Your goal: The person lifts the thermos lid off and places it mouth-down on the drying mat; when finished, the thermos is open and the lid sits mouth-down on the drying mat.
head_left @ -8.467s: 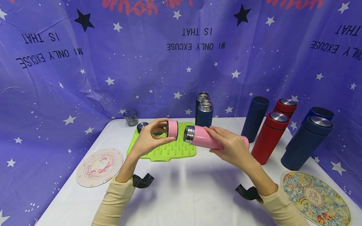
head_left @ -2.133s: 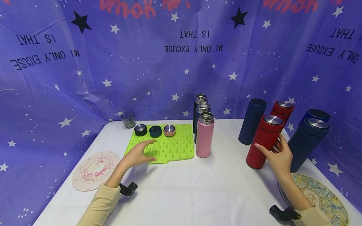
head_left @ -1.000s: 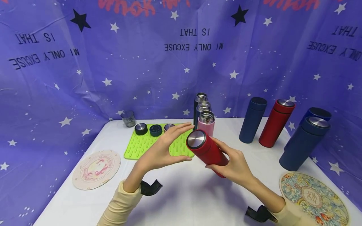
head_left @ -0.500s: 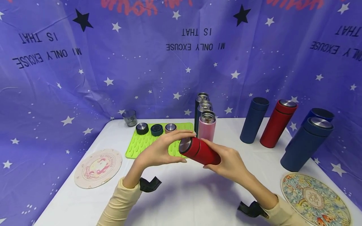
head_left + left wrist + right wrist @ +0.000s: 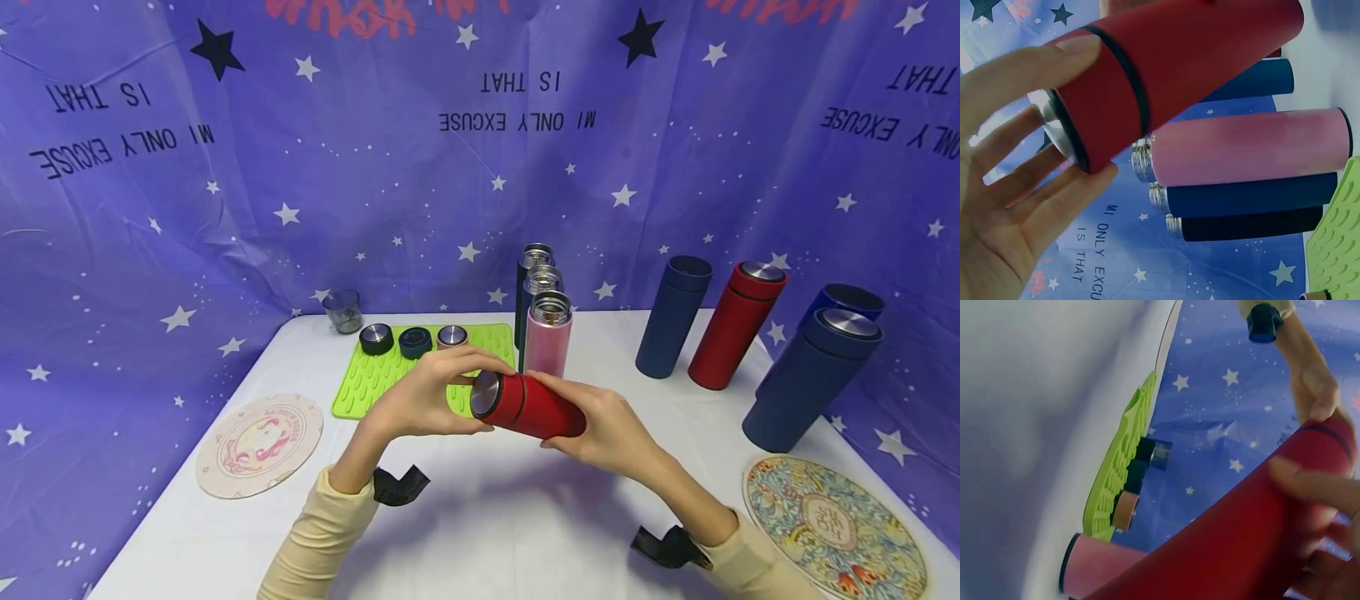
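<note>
A red thermos is held tilted above the table, its steel-topped lid facing left. My right hand grips the thermos body. At the other end my left hand holds the lid; in the left wrist view its thumb lies over the lid's side and its fingers reach round the rim. The lid sits on the body, with a dark ring at the seam. Just behind stands a pink thermos without a lid, in line with open blue and black ones.
A green mat bears a black lid, a dark blue lid and a pink lid. Lidded thermoses stand at right, among them a red one and a blue one. Round mats lie at left and right; a glass stands back left.
Earlier I held the pink thermos and its lid apart; now both are set down. My right hand has brought the red thermos from the right, and my left hand has closed onto its lid.
</note>
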A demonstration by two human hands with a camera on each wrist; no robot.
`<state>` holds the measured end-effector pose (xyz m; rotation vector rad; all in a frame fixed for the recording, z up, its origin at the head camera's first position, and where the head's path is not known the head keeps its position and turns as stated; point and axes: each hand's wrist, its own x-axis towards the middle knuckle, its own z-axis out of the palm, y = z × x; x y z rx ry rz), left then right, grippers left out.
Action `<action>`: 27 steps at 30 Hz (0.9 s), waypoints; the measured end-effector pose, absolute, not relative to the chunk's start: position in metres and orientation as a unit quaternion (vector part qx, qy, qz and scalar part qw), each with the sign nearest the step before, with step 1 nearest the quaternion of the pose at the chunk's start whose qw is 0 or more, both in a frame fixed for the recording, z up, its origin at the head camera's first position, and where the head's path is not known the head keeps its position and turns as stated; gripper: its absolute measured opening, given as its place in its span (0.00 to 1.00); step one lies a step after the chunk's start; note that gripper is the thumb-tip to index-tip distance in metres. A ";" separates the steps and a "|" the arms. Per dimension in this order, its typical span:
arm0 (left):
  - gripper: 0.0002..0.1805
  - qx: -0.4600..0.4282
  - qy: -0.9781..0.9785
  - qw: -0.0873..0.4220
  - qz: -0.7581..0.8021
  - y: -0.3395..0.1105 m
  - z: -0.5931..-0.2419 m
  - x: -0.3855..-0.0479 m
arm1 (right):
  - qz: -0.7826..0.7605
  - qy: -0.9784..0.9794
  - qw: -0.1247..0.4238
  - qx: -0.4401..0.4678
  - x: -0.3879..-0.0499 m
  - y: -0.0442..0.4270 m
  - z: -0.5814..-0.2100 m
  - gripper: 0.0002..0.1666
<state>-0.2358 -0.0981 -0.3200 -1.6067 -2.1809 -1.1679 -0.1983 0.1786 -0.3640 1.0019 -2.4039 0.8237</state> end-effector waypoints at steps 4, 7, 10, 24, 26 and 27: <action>0.34 -0.552 -0.720 0.106 -0.407 -0.101 -0.317 -0.235 | 0.376 -0.835 0.130 0.380 -0.206 0.185 -0.362 0.50; 0.34 -0.558 -0.714 0.112 -0.408 -0.101 -0.316 -0.232 | 0.414 -0.820 0.088 0.386 -0.209 0.190 -0.359 0.49; 0.34 -0.561 -0.709 0.122 -0.410 -0.097 -0.316 -0.229 | 0.438 -0.808 0.063 0.389 -0.207 0.194 -0.354 0.47; 0.33 -0.561 -0.685 0.159 -0.437 -0.088 -0.319 -0.223 | 0.407 -0.812 0.110 0.403 -0.192 0.197 -0.342 0.47; 0.33 -0.559 -0.684 0.162 -0.440 -0.088 -0.318 -0.223 | 0.404 -0.811 0.119 0.405 -0.191 0.196 -0.342 0.47; 0.33 -0.556 -0.685 0.165 -0.441 -0.088 -0.318 -0.222 | 0.401 -0.812 0.126 0.405 -0.190 0.196 -0.342 0.47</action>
